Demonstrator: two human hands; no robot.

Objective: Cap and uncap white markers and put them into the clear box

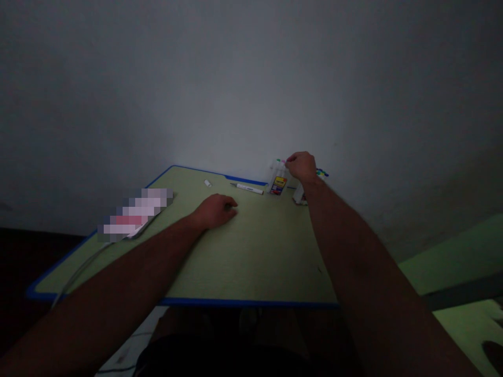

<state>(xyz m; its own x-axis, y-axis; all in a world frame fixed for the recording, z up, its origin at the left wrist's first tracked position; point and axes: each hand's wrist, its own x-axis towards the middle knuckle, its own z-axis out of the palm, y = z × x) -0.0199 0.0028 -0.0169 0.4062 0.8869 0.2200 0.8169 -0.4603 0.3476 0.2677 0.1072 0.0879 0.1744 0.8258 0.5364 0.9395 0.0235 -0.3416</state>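
My left hand (pixel 216 211) rests on the light-green tabletop, its thumb and forefinger apart and nothing visible between them. Beyond it lie a white marker (pixel 250 188) without its cap, dark tip pointing left, and a small white cap (pixel 207 183). At the back edge stands a clear plastic marker case (pixel 277 180) with a yellow, red and blue label. Green and pink marker ends show at its top. My right hand (pixel 302 165) is at the case's upper right corner, fingers pinched at the pink-ended marker (pixel 283 161). My wrist partly hides a second case (pixel 299 195).
Blue, green and yellow marker ends (pixel 322 172) show behind my right wrist. A blurred-out phone-like device (pixel 137 214) lies on the left of the table (pixel 251 262), with a white cable (pixel 84 264). A wall (pixel 236 94) stands behind. Green furniture (pixel 456 251) is at the right.
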